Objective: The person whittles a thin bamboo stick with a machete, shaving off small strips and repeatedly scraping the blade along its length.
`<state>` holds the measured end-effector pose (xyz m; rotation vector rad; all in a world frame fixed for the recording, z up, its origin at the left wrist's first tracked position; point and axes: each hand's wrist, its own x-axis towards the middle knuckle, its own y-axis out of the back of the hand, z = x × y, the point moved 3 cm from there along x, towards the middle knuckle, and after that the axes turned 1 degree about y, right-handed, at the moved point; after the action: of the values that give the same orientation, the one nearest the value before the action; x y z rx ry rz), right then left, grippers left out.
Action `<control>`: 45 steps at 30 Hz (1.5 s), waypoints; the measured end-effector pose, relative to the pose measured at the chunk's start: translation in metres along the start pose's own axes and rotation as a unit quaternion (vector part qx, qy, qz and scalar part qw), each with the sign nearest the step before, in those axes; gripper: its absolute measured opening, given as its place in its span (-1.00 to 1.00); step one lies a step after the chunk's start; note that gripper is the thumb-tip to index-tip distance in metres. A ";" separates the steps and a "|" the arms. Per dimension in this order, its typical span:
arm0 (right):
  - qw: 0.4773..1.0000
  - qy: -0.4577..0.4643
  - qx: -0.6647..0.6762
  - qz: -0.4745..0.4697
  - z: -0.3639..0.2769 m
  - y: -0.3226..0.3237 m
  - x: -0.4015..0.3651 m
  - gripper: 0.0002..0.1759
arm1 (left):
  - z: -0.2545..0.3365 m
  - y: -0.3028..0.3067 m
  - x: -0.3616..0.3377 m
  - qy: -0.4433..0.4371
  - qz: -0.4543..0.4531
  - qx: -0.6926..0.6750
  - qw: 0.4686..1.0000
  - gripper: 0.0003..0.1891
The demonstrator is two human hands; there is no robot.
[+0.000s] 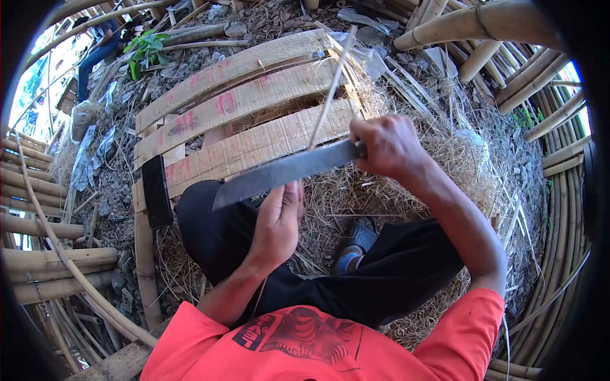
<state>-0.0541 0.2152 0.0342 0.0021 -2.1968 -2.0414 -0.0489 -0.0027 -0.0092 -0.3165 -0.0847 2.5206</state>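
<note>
A wide-bladed knife (289, 173) lies across the view over my raised knee, its tip toward the left. My right hand (391, 146) is wrapped round its handle. Just under the blade is my left hand (283, 213), fingers pressed together and pointing up. A thin strip (333, 89) rises from the blade's edge toward the top of the view; its lower end passes behind the blade near my left fingers. The blade hides part of what my left fingers pinch.
A slatted wooden pallet (248, 105) lies ahead, with a black phone (156, 192) at its left corner. Shavings (381, 203) cover the ground round my foot. Bamboo poles (489, 25) stand on both sides. A seated person (95, 57) is at the far upper left.
</note>
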 end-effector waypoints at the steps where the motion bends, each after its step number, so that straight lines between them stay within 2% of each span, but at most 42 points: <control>1: 1.000 -0.021 -0.004 0.005 0.006 0.001 0.002 -0.83 | 0.002 0.002 0.000 -0.019 0.019 0.018 0.999 -0.69; 2: 0.999 0.006 -0.030 0.027 0.011 0.008 0.002 -0.85 | 0.003 0.003 0.002 -0.033 0.019 0.039 0.998 -0.71; 4: 0.999 -0.002 -0.034 0.035 0.022 0.001 0.007 -0.88 | 0.002 0.003 0.008 -0.028 0.019 0.031 0.999 -0.71; 5: 0.987 -0.127 -0.078 -0.056 0.038 0.001 0.017 -0.87 | 0.002 0.003 0.009 -0.026 0.018 0.028 0.999 -0.70; 7: 0.958 -0.262 -0.022 0.118 0.122 0.046 0.007 -0.72 | -0.004 0.004 -0.014 0.016 -0.008 0.004 1.000 -0.69; 8: 0.929 -0.332 -0.003 0.163 0.212 0.027 -0.009 -0.68 | -0.004 0.005 -0.018 0.032 -0.019 -0.009 0.999 -0.69; 9: 0.883 -0.434 0.039 0.174 0.225 0.037 -0.024 -0.62 | 0.000 0.008 -0.016 0.039 -0.024 -0.029 0.999 -0.68; 10: 0.862 -0.435 0.013 0.261 0.233 0.031 -0.036 -0.59 | 0.006 0.010 -0.014 0.050 -0.030 -0.050 0.997 -0.68; 11: 0.857 -0.383 0.035 0.343 0.253 0.007 -0.044 -0.58 | 0.010 0.010 -0.010 0.055 -0.034 -0.075 0.995 -0.68; 13: 0.885 -0.375 0.026 0.275 0.205 0.010 -0.045 -0.64 | 0.009 0.006 -0.007 0.085 -0.060 -0.117 0.988 -0.68; 15: 0.907 -0.348 0.096 0.218 0.174 0.010 -0.039 -0.71 | 0.005 0.006 -0.004 0.107 -0.081 -0.141 0.981 -0.67; 18: 0.930 -0.268 0.144 0.207 0.107 0.028 -0.024 -0.78 | 0.003 0.003 -0.004 0.103 -0.084 -0.137 0.982 -0.64; 19: 0.949 -0.178 0.178 0.191 0.068 0.034 -0.019 -0.83 | 0.003 0.002 -0.004 0.100 -0.088 -0.130 0.982 -0.63; 20: 0.968 -0.123 0.173 0.134 0.052 0.034 -0.017 -0.89 | 0.002 0.002 -0.005 0.092 -0.088 -0.127 0.984 -0.63; 21: 0.981 -0.007 0.103 0.162 0.033 0.033 -0.017 -0.89 | 0.001 0.003 -0.004 0.082 -0.088 -0.124 0.985 -0.62; 22: 0.990 0.031 0.074 0.114 0.015 0.034 -0.016 -0.93 | 0.001 0.004 -0.004 0.072 -0.088 -0.121 0.986 -0.62; 23: 0.995 0.035 0.055 0.072 -0.001 0.034 -0.017 -0.94 | 0.002 0.004 -0.004 0.066 -0.083 -0.114 0.988 -0.62; 25: 0.996 0.052 0.049 0.047 -0.022 0.030 -0.016 -0.92 | 0.004 0.003 -0.005 0.055 -0.073 -0.100 0.991 -0.63; 28: 0.996 0.072 0.002 0.059 -0.026 0.022 -0.014 -0.91 | 0.003 0.003 -0.008 -0.022 -0.036 0.005 0.999 -0.66; 31: 1.000 -0.001 -0.007 0.005 -0.013 0.018 -0.005 -0.92 | -0.003 0.004 -0.012 -0.119 -0.008 0.128 0.985 -0.68; 33: 0.998 -0.060 -0.013 0.001 0.018 0.015 0.002 -0.93 | 0.000 0.007 -0.015 -0.097 0.002 0.158 0.983 -0.70; 34: 0.994 -0.094 -0.056 -0.018 0.032 0.015 0.005 -0.87 | 0.002 0.009 -0.015 -0.082 0.007 0.164 0.983 -0.71; 36: 0.957 -0.285 -0.055 -0.028 0.097 0.019 0.015 -0.74 | 0.001 0.008 -0.021 -0.078 -0.003 0.168 0.983 -0.70; 37: 0.947 -0.309 -0.022 0.084 0.134 0.030 0.006 -0.71 | 0.000 0.006 -0.028 -0.091 -0.019 0.166 0.982 -0.70; 38: 0.912 -0.393 0.081 0.087 0.175 0.032 -0.007 -0.64 | 0.001 0.004 -0.030 -0.108 -0.035 0.164 0.980 -0.70; 39: 0.883 -0.436 0.075 0.159 0.211 0.023 -0.023 -0.59 | -0.001 0.008 -0.027 -0.067 -0.038 0.106 0.991 -0.69; 40: 0.842 -0.475 0.152 0.204 0.249 -0.003 -0.038 -0.61 | -0.002 0.011 -0.022 -0.026 -0.039 0.047 0.998 -0.69; 41: 0.788 -0.469 0.326 0.231 0.242 -0.009 -0.049 -0.66 | -0.004 0.012 -0.015 0.012 -0.037 -0.017 0.999 -0.69; 43: 0.828 -0.430 0.262 0.247 0.224 -0.013 -0.050 -0.71 | -0.004 0.009 -0.014 0.052 -0.054 -0.057 0.996 -0.67; 45: 0.907 -0.315 0.200 0.195 0.178 0.002 -0.040 -0.74 | -0.004 0.006 -0.009 0.087 -0.077 -0.066 0.991 -0.65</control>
<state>-0.0326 0.3961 0.0201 -1.0957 -2.6353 -1.4646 -0.0439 -0.0128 -0.0116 -0.5594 -0.2007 2.3301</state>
